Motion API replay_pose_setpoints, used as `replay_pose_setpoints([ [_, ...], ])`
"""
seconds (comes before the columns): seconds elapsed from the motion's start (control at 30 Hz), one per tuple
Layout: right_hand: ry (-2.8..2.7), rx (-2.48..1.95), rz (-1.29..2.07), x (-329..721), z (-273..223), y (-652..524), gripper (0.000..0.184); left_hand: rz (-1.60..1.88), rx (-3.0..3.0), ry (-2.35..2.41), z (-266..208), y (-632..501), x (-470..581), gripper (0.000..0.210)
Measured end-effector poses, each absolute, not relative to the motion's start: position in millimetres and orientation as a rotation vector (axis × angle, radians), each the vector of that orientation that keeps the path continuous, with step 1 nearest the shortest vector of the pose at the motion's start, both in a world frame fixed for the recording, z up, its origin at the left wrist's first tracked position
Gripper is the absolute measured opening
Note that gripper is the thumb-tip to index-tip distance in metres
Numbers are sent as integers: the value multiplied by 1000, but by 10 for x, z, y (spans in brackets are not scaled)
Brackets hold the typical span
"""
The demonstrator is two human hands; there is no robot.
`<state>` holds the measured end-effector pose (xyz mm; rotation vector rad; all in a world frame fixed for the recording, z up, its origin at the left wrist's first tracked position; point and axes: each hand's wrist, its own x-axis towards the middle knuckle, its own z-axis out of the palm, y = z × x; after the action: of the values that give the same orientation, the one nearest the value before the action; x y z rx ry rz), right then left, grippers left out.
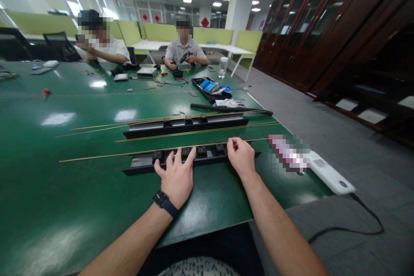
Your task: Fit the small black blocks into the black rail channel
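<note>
while left hand (177, 179) is spread over rail (211, 160), right hand (241, 156) pinches rod (145, 151); shiny green table (80, 194), wooden cabinets (304, 19).

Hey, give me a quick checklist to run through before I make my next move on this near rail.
1. Left hand at the near rail: ok, fingers spread over it.
2. Right hand on the near rod: cannot tell; the fingers are curled together at it, but a firm grip isn't clear.
3. Near rod running lengthwise along the rail: ok, reaching past both ends.
4. All black blocks visible: not ok, left fingers cover part of the row.
5. Far rail apart from the near one: ok.
6. White device well inside the table edge: not ok, it appears to jut past.
</note>
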<state>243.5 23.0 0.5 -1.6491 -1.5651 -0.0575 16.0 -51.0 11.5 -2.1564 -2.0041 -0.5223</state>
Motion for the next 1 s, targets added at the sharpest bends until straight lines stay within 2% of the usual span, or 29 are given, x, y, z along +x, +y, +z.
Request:
replay_pose_setpoints([
  [0.4,-1564,-1654,-31,2423,32,215,35,-636,-2224,-1982,140,-446,-3,47],
  [1.0,-1561,-1642,-44,2424,24,222,33,-690,-2282,-1937,49,-371,-65,52],
])
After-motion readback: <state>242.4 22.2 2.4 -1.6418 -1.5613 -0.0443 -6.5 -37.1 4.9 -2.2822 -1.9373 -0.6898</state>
